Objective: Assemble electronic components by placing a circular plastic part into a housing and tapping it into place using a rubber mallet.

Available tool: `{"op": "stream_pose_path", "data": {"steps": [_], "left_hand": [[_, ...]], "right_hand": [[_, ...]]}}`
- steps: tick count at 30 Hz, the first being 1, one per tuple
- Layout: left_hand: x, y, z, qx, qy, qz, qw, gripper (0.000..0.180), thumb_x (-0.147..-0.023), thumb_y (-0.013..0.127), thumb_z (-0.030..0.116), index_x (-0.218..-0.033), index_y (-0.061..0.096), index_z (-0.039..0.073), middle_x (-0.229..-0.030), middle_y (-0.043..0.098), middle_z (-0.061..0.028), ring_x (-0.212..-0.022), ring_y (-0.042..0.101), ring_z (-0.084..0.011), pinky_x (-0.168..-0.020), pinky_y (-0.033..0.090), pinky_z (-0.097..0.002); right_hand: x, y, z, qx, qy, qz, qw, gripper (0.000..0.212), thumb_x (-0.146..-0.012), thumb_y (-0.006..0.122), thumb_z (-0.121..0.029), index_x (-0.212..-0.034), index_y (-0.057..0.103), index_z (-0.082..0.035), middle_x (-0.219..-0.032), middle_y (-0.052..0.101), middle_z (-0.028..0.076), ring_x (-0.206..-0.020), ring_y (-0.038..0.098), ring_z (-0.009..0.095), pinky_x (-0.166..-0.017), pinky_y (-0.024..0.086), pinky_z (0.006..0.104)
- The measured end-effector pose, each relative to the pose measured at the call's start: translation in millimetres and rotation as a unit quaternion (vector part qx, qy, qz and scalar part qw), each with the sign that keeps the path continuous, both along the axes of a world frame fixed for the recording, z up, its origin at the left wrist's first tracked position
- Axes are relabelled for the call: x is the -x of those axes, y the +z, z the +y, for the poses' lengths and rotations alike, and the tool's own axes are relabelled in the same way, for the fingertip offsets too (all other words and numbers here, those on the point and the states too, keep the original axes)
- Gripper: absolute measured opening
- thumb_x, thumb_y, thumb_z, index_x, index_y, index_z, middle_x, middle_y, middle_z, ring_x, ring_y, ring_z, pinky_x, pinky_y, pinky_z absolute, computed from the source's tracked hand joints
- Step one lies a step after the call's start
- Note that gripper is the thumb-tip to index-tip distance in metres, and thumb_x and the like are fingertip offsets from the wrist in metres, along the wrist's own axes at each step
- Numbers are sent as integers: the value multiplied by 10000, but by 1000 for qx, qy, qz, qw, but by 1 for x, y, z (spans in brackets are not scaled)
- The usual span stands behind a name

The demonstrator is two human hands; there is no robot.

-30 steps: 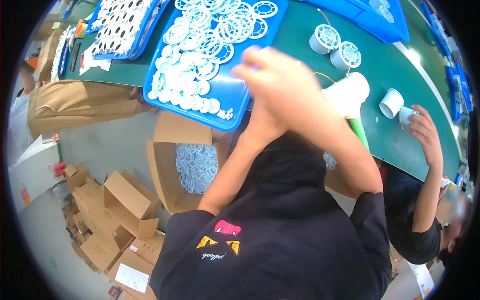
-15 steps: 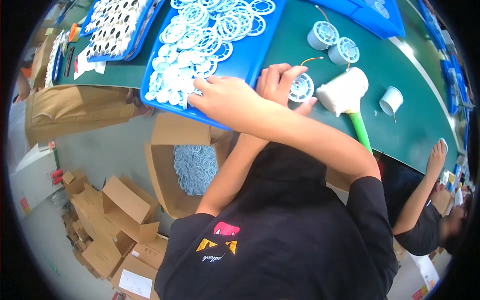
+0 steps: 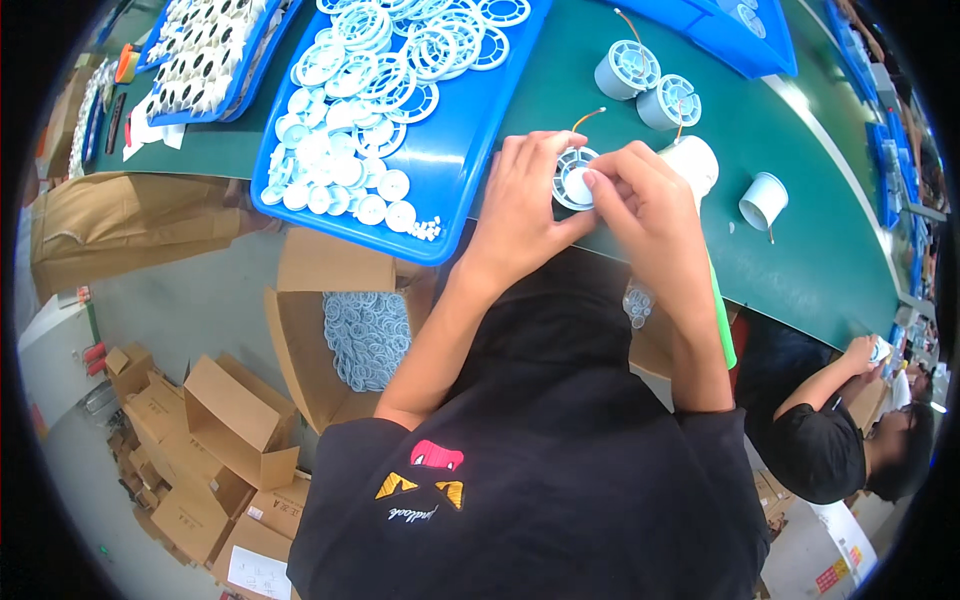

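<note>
My left hand (image 3: 525, 205) is wrapped round a pale cup-shaped housing (image 3: 566, 172) with a spoked ring in its top and an orange wire sticking out. Between the thumb and fingers of my right hand (image 3: 655, 205) is a small white disc (image 3: 577, 186), held against the middle of that spoked top. Whether the disc is seated there I cannot tell. Partly behind my right hand lies a mallet with a white head (image 3: 697, 162) and green handle (image 3: 722, 325). To the left, a blue tray (image 3: 455, 150) holds loose spoked rings (image 3: 435, 50) and small white discs (image 3: 330, 170).
Two ringed cups (image 3: 628, 70) with wires stand beyond my hands. A plain white cup (image 3: 763, 200) is at right. A blue bin (image 3: 740, 40) sits at the back. Below the green table (image 3: 830, 270), an open carton (image 3: 300, 345) holds pale rings. A co-worker (image 3: 830, 430) is at right.
My right hand has come back from the tray on the left, uncrossing from my left arm, and now holds a small disc at the cup's top. My left hand stays round the cup.
</note>
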State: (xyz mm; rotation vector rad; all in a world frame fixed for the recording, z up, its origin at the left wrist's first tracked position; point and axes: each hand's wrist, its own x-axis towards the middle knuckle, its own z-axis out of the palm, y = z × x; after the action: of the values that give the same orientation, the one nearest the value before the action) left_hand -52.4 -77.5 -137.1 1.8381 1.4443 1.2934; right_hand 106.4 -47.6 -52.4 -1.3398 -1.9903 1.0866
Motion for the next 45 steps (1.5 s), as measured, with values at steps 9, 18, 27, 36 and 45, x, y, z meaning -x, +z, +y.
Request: {"op": "stream_pose_path", "data": {"steps": [9,18,27,36,45], "left_hand": [[0,-1,-2,1,4,0,1000,644,-770,874,162,-1320,568,22,-1280,637,-176,-1196,569,-392,-1032,471,-473],[4,-9,-5,-26,13,14,999,724,-828,883,243,-1422,556,-11,-1407,596,-240,-1346,512,-482,-1141,408,-531],[-8,0,-13,17,41,5,999,692,-817,880,219,-1376,542,-9,-1302,623,-210,-1205,571,-417,-1062,461,-494],[-1,-1,-16,58,42,-5,997,694,-725,878,67,-1345,574,3,-1309,626,-195,-1214,595,-416,-1044,496,-483],[-3,7,-19,75,52,-6,996,671,-761,806,26,-1397,592,31,-1347,639,-173,-1221,614,-404,-1047,517,-472]], "right_hand": [[0,-12,4,2,-25,29,999,130,-952,744,-49,-1040,697,34,-929,638,126,-754,645,217,-693,517,348],[73,-15,57,-370,117,-49,920,372,-867,817,-136,-1214,691,-97,-1209,643,140,-1098,681,336,-918,577,413],[132,-56,120,-469,208,-127,849,414,-824,779,-137,-1227,703,-78,-1241,655,152,-1174,620,370,-1051,522,464],[-1,-2,31,-275,134,-57,950,623,-796,869,-136,-1355,621,-14,-1265,598,183,-1180,606,392,-993,519,453],[-11,-21,7,-204,92,-76,972,634,-755,900,-160,-1306,638,12,-1244,601,176,-1072,653,369,-896,552,437]]}}
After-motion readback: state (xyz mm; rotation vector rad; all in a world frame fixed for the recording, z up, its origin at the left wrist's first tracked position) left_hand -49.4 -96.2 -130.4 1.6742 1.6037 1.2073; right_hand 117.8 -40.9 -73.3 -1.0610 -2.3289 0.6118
